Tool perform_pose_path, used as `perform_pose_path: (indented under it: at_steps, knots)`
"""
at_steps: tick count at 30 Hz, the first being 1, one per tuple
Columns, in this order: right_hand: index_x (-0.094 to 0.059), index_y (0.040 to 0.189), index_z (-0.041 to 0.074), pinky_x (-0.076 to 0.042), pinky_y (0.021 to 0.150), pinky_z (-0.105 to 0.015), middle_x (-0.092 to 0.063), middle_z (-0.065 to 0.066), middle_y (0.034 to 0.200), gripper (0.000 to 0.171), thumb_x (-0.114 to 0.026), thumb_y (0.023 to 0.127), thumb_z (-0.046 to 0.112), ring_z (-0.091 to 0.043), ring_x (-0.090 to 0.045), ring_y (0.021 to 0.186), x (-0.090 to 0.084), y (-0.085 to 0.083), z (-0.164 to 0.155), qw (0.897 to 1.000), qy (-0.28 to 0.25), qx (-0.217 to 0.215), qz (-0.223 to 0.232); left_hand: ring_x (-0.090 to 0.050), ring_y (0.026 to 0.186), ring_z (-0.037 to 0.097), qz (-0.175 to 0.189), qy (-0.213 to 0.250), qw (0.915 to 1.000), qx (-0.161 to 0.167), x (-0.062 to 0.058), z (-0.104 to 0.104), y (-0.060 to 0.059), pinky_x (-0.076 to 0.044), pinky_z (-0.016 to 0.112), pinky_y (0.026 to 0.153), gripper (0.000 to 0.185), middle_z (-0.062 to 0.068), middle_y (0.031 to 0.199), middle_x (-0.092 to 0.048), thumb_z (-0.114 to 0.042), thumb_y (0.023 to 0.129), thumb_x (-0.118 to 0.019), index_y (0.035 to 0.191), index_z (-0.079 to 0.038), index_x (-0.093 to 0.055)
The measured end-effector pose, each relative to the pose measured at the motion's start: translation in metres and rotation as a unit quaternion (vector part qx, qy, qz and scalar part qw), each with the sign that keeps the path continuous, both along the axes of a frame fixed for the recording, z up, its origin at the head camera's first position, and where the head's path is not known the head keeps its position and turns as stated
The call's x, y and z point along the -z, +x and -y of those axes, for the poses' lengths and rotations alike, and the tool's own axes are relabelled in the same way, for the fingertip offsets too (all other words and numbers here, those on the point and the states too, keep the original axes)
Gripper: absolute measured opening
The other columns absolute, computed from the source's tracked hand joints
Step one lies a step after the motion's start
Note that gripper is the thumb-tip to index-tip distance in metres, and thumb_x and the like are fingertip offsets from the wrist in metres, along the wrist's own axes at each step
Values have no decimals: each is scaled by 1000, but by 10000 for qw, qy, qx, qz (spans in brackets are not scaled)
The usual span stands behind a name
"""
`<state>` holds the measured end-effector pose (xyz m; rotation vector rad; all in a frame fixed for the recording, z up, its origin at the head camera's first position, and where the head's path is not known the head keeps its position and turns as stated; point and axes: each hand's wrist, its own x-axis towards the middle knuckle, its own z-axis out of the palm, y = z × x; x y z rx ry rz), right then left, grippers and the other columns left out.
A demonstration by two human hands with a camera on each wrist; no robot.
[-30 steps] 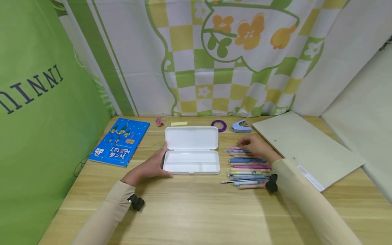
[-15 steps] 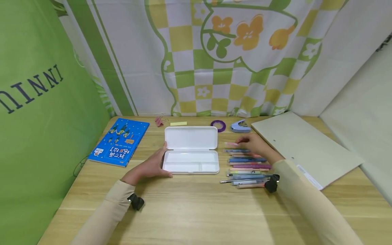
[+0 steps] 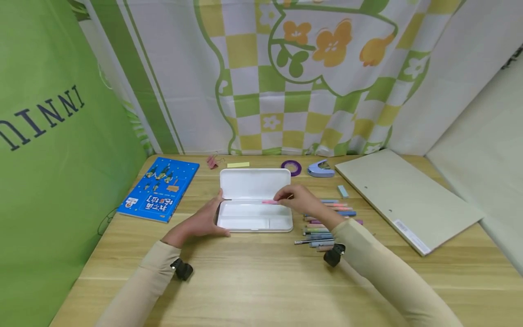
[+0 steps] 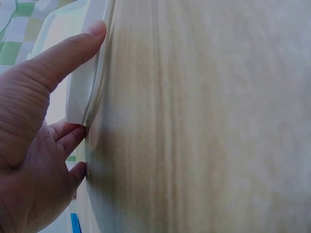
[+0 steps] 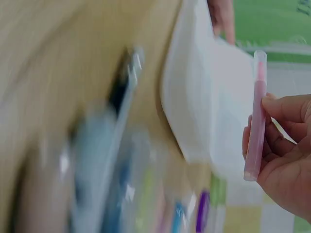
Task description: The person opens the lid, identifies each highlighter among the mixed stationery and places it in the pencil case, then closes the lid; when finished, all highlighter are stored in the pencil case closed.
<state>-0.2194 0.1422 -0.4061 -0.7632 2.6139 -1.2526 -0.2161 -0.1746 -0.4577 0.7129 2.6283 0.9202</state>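
A white pencil case (image 3: 245, 223) lies with its lid (image 3: 255, 184) raised; its tray has compartments. My left hand (image 3: 203, 220) grips the case's left end, thumb along the front edge and fingers at the side, as the left wrist view also shows. Over the right part of the case, near the hinge, my right hand (image 3: 300, 200) pinches a slim pink highlighter (image 5: 257, 116) with a clear cap between thumb and fingers. To the right of the case is a row of pens and pencils (image 3: 320, 230), partly hidden by the right forearm.
At the left lies a blue book (image 3: 159, 190). Along the back are a pink binder clip (image 3: 212, 162), yellow strip (image 3: 238, 165), purple tape roll (image 3: 291, 167) and blue stapler-like tool (image 3: 320, 169). A small light-blue block (image 3: 342, 191) sits beside a large beige board (image 3: 408, 200).
My right hand has lifted the pink highlighter from the top of the row and carried it left over the case. The light-blue block has come into view. My left hand has stayed put.
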Motion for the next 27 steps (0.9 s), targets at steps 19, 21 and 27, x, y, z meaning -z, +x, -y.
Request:
perform_pose_path:
  at_steps: [19,21,27]
  knots:
    - [-74,85,5,-49,78,-26,-71,-5,86,6,-69,84,4,-15,-62,83,34,-3,67,9977,479,441,203,-15,141,37,-22,104,9999,41,1,1,0,-18,50,112,129,25,155,-7,-40,67,-85,148,6,3]
    - [-75,84,5,-50,77,-26,-71,-5,85,6,-68,84,4,-15,-63,82,34,-1,67,9976,487,465,187,-15,141,37,-24,94,9999,41,0,1,1,-18,49,113,129,25,155,-6,-39,67,-85,148,6,4]
    - [-75,92,3,-51,80,-27,-72,-8,93,11,-67,86,5,-20,-65,90,32,1,58,9982,206,438,355,-13,141,36,-16,34,10000,62,0,1,1,-17,48,113,129,24,155,-5,-39,67,-85,148,6,5]
